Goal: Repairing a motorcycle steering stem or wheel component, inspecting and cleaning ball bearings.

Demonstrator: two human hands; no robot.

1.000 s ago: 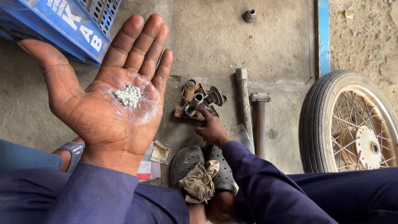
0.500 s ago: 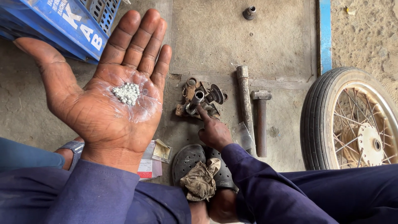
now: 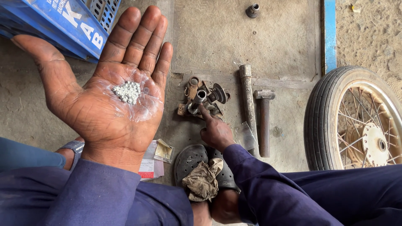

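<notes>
Left hand [image 3: 115, 104] spread flat, palm up, cradling greasy small steel balls [image 3: 127, 91]: light, slippery, prone to roll; best cupped. Right hand [image 3: 215, 132] points one finger at hub parts [image 3: 203, 98].

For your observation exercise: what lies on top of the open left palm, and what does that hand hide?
On the left hand sits a small heap of tiny silvery balls in a whitish greasy smear. The hand covers part of the blue crate and the concrete floor beneath; what lies there cannot be seen.
</notes>
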